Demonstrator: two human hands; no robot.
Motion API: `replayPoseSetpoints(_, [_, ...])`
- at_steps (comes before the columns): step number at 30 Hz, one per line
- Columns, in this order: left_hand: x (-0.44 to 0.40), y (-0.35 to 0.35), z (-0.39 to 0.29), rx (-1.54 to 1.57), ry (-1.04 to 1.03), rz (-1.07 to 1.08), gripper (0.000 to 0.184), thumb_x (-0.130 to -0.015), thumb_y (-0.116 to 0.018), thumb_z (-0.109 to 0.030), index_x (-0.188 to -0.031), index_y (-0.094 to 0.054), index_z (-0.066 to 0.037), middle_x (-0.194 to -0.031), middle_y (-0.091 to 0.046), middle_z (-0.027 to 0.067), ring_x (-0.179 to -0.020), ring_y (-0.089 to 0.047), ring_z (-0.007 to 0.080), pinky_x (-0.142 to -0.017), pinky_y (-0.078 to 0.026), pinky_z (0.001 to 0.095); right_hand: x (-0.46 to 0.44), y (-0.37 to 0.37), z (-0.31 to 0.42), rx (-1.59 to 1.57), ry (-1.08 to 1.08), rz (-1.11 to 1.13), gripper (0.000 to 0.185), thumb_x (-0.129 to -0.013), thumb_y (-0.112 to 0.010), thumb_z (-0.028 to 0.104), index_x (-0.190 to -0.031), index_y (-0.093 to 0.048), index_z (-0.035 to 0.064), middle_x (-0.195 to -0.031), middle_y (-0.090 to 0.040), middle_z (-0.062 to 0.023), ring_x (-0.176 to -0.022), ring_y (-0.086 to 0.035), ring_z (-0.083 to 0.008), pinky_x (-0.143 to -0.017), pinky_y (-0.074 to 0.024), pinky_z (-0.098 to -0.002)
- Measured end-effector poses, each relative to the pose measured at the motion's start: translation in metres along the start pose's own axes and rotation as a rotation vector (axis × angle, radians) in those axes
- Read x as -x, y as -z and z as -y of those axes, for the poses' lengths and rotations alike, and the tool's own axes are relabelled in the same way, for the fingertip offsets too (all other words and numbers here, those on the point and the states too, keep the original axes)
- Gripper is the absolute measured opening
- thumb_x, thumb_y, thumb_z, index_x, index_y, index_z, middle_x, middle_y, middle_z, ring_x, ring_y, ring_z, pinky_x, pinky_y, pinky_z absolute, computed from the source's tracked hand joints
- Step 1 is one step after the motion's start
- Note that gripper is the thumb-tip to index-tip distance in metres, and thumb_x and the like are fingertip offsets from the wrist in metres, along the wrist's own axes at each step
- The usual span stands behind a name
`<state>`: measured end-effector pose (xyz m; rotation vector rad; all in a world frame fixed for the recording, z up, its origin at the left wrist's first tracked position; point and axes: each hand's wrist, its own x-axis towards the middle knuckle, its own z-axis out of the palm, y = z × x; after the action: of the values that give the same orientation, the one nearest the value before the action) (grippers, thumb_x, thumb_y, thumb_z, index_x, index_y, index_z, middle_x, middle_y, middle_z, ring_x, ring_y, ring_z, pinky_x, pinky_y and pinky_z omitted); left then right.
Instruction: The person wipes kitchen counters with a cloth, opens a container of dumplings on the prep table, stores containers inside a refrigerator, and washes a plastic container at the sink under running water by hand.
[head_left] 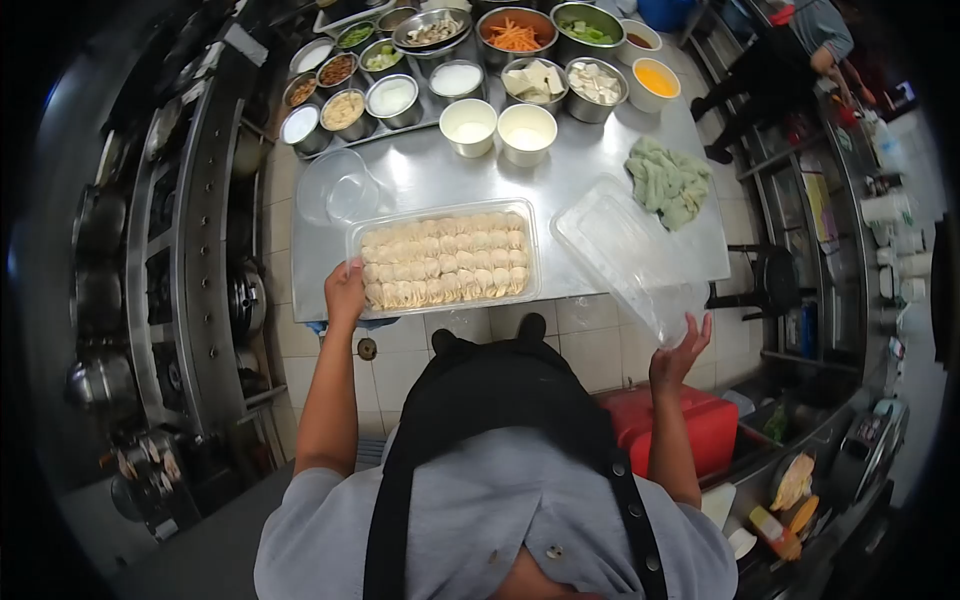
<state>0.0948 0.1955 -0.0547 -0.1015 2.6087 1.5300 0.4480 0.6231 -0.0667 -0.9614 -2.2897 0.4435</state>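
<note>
Rows of pleated dumplings [445, 262] fill a clear plastic tray [534, 240] at the table's near edge. My left hand [345, 292] is closed on the tray's left rim, its thumb at the near left corner. To the right, a clear plastic lid [610, 235] slants from the tabletop past the table's near edge. My right hand [680, 352] is at the lid's near end, the corner between thumb and fingers, with some fingertips raised. Glare on the plastic partly hides the exact grip.
Bowls of cut ingredients, such as shredded carrot [514, 36], line the far side of the steel table [420, 165]. Two white tubs [527, 134], a round clear container [337, 188] and a green cloth [667, 182] lie nearer. A red box [668, 432] is below right. Another person [800, 50] stands far right.
</note>
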Motion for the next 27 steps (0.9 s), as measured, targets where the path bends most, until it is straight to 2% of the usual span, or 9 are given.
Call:
replayPoseSetpoints(2, [-0.003, 0.003, 0.016, 0.107, 0.010, 0.025, 0.031, -0.098, -0.055, -0.025, -0.101, -0.064, 0.005, -0.078, -0.063, 0.0026, -0.069, -0.054, 0.0115, -0.066, -0.046, 0.0275, 0.008, -0.024, -0.024, -0.244, -0.181, -0.115, 0.056, -0.087, -0.056, 0.007, -0.139, -0.037, 0.0016, -0.139, -0.041, -0.0219, -0.119, -0.051, -0.0382, -0.093, -0.0499, -0.0463])
replayPoseSetpoints(5, [-0.002, 0.013, 0.023, 0.151, 0.046, 0.038, 0.029, -0.098, -0.056, -0.024, -0.097, -0.065, 0.004, -0.074, -0.058, -0.0011, -0.064, -0.049, 0.0085, -0.060, -0.042, 0.0260, 0.005, -0.029, -0.030, -0.865, -0.762, -0.022, 0.061, -0.084, -0.049, -0.005, -0.143, -0.030, 0.0001, -0.130, -0.049, -0.0257, -0.115, -0.055, -0.0395, -0.083, -0.0552, -0.0477])
replayPoseSetpoints(8, [0.009, 0.025, 0.025, 0.209, 0.119, 0.055, 0.026, -0.098, -0.056, -0.022, -0.094, -0.065, 0.003, -0.071, -0.055, -0.0033, -0.062, -0.046, 0.0059, -0.055, -0.039, 0.0240, -0.001, -0.014, -0.024, -1.378, -0.889, -0.158, 0.060, -0.087, -0.053, 0.002, -0.143, -0.031, 0.0006, -0.121, -0.056, -0.0231, -0.099, -0.063, -0.0336, -0.061, -0.0583, -0.0407])
replayPoseSetpoints(11, [0.018, 0.029, 0.018, 0.261, 0.168, 0.072, 0.024, -0.097, -0.058, -0.021, -0.094, -0.066, 0.002, -0.072, -0.055, -0.0036, -0.062, -0.046, 0.0050, -0.054, -0.039, 0.0231, -0.011, -0.010, -0.030, -1.484, -0.936, -0.161, 0.060, -0.088, -0.057, 0.009, -0.143, -0.032, 0.0010, -0.112, -0.060, -0.0189, -0.089, -0.065, -0.0266, -0.055, -0.0569, -0.0352])
replayPoseSetpoints(14, [0.025, 0.023, -0.018, 0.309, 0.157, 0.133, 0.025, -0.096, -0.059, -0.021, -0.096, -0.066, 0.002, -0.074, -0.057, -0.0032, -0.063, -0.047, 0.0048, -0.053, -0.039, 0.0226, -0.017, -0.028, -0.036, -1.052, -0.905, -0.034, 0.054, -0.089, -0.056, 0.007, -0.139, -0.036, 0.0036, -0.106, -0.061, -0.0142, -0.089, -0.064, -0.0228, -0.055, -0.0572, -0.0339])
replayPoseSetpoints(20, [0.022, -0.054, -0.087, 0.314, 0.101, 0.246, 0.025, -0.095, -0.061, -0.023, -0.097, -0.067, 0.001, -0.075, -0.059, -0.0031, -0.063, -0.048, 0.0048, -0.054, -0.040, 0.0224, -0.010, -0.068, 0.043, -1.028, -0.822, 0.250, 0.048, -0.093, -0.056, 0.012, -0.136, -0.038, 0.0007, -0.105, -0.061, -0.0118, -0.081, -0.064, -0.0201, -0.056, -0.0589, -0.0334])
replayPoseSetpoints(21, [0.012, -0.066, -0.081, 0.269, 0.027, 0.294, 0.030, -0.094, -0.062, -0.028, -0.106, -0.067, -0.001, -0.075, -0.059, -0.0011, -0.063, -0.053, 0.0075, -0.050, -0.045, 0.0234, -0.010, -0.075, 0.051, -1.050, -0.804, 0.241, 0.046, -0.094, -0.054, 0.011, -0.135, -0.038, -0.0004, -0.104, -0.062, -0.0123, -0.080, -0.064, -0.0196, -0.055, -0.0589, -0.0320])
replayPoseSetpoints(23, [0.001, -0.092, -0.076, 0.248, -0.026, 0.293, 0.028, -0.094, -0.061, -0.025, -0.099, -0.068, 0.001, -0.075, -0.061, -0.0004, -0.064, -0.053, 0.0074, -0.054, -0.045, 0.0243, -0.017, -0.090, 0.062, -1.095, -0.764, 0.219, 0.042, -0.096, -0.051, 0.011, -0.133, -0.038, -0.0025, -0.101, -0.063, -0.0134, -0.078, -0.064, -0.0186, -0.053, -0.0589, -0.0291])
replayPoseSetpoints(27, [-0.003, -0.113, -0.069, 0.165, -0.027, 0.249, 0.027, -0.095, -0.059, -0.020, -0.093, -0.069, 0.005, -0.074, -0.064, 0.0013, -0.064, -0.053, 0.0081, -0.060, -0.045, 0.0257, -0.049, -0.086, 0.059, -1.052, -0.746, 0.495, 0.038, -0.098, -0.051, 0.033, -0.114, -0.056, -0.0009, -0.112, -0.063, -0.0090, -0.093, -0.061, -0.0175, -0.079, -0.0519, -0.0302])
